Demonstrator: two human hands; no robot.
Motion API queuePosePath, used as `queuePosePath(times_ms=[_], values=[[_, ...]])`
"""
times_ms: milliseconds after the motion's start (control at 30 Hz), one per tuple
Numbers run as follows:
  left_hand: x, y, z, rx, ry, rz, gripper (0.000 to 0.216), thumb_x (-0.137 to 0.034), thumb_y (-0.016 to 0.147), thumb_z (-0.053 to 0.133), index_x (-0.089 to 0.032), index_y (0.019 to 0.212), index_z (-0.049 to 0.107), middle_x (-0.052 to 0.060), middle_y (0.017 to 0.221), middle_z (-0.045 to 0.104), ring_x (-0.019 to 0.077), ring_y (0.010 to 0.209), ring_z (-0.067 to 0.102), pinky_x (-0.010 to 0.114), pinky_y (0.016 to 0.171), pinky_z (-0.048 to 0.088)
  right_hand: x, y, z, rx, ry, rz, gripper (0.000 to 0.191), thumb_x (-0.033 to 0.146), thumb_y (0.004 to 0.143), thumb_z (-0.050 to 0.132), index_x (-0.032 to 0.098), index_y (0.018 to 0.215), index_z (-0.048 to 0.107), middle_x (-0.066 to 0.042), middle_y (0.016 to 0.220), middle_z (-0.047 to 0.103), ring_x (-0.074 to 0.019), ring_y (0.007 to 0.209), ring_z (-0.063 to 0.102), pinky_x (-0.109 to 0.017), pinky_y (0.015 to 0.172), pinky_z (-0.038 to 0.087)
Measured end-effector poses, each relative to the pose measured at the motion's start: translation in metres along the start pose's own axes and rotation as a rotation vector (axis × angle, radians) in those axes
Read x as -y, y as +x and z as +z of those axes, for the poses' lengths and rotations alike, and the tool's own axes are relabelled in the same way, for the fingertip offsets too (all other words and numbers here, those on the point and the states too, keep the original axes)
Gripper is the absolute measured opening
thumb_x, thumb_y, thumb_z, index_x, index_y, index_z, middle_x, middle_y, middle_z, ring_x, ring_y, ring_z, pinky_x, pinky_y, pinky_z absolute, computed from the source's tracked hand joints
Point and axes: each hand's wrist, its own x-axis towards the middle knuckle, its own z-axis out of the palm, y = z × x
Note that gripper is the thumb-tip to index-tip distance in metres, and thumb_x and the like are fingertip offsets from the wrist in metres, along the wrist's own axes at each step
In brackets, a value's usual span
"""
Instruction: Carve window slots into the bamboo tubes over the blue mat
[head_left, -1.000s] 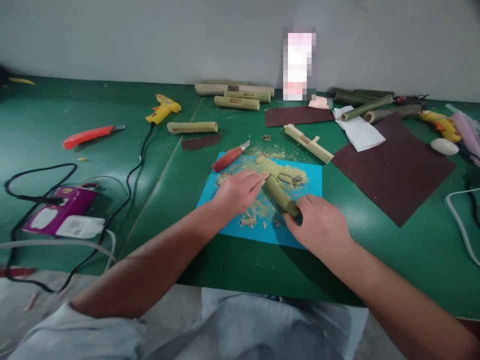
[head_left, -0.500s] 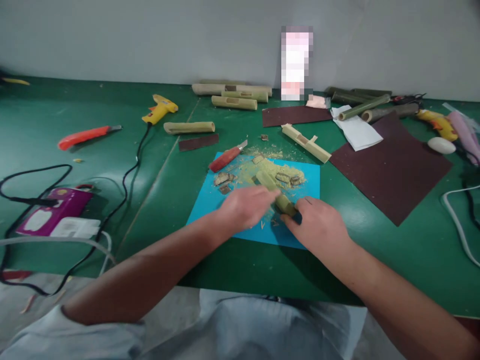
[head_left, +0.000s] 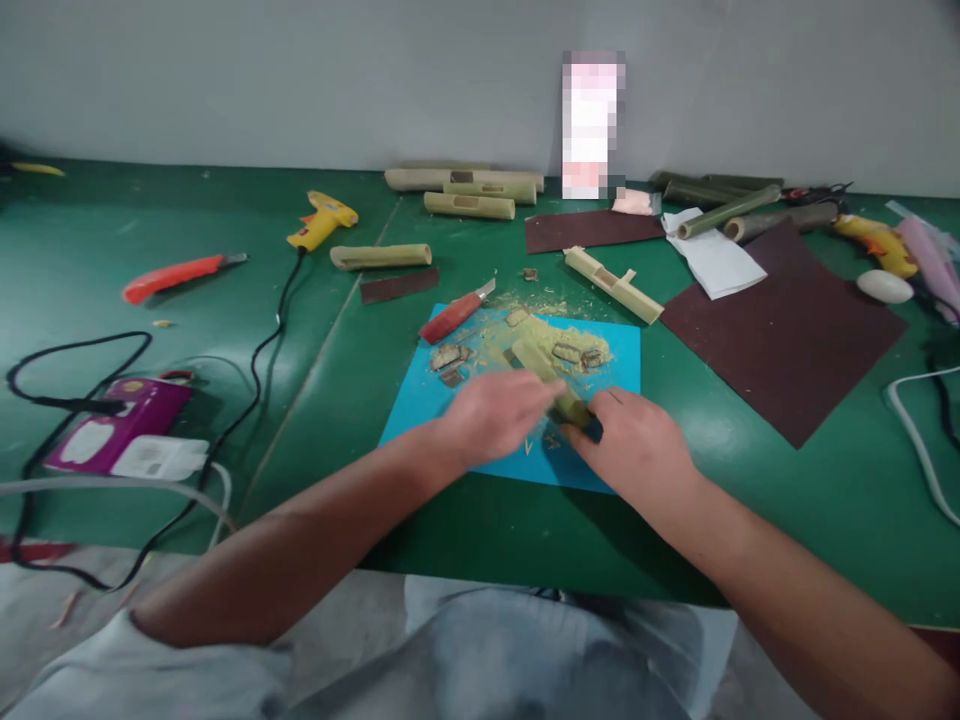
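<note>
A short green bamboo tube (head_left: 541, 372) lies slanted on a blue mat (head_left: 622, 345) among pale shavings (head_left: 525, 335). My right hand (head_left: 637, 445) is closed round the tube's near end. My left hand (head_left: 499, 412) lies flat over the mat beside the tube's middle, fingers stretched toward it and blurred by motion. Small cut bamboo bits (head_left: 448, 358) sit on the mat left of the shavings. A red-handled carving knife (head_left: 457, 313) rests at the mat's far left corner.
Sandpaper sheets (head_left: 787, 335) lie to the right, a notched bamboo piece (head_left: 613, 285) beyond the mat. More bamboo tubes (head_left: 469, 205) line the back. A yellow glue gun (head_left: 322, 220), orange utility knife (head_left: 176, 272), purple box (head_left: 112, 425) and black cables (head_left: 270, 320) occupy the left.
My left hand swept from the far side of the mat toward me and right along the tube, uncovering the small cut bits. The right hand stayed on the tube's end.
</note>
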Motion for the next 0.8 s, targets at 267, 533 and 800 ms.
queuePosePath(times_ms=[267,533,800], values=[[0.001,-0.004,0.002,-0.081,0.069,-0.01,0.037,-0.028,0.11,0.04,-0.015,0.128,0.07,0.007,0.087,0.072,0.0162,0.077,0.068,0.026,0.067,0.055,-0.002,0.002,0.006,-0.033,0.006,-0.012,0.026,0.041,0.094,0.066,0.019,0.08,0.067,-0.007,0.077,0.068,-0.0206,0.073,0.063,-0.031,0.062,0.035],[0.013,-0.002,0.002,-0.103,0.086,-0.086,0.037,-0.03,0.11,0.042,-0.015,0.127,0.071,0.006,0.087,0.072,0.0174,0.079,0.07,0.027,0.07,0.056,-0.002,0.001,0.004,-0.031,-0.02,-0.011,0.027,0.042,0.094,0.067,0.018,0.081,0.068,-0.007,0.078,0.069,-0.0205,0.074,0.064,-0.031,0.061,0.035],[0.007,0.0,0.004,-0.06,0.025,0.015,0.035,-0.026,0.11,0.044,-0.013,0.131,0.069,0.007,0.092,0.074,0.0171,0.08,0.071,0.027,0.068,0.056,-0.005,0.002,0.003,-0.065,-0.047,-0.05,0.017,0.034,0.092,0.067,0.018,0.085,0.067,-0.008,0.085,0.069,-0.0225,0.079,0.065,-0.033,0.062,0.036]])
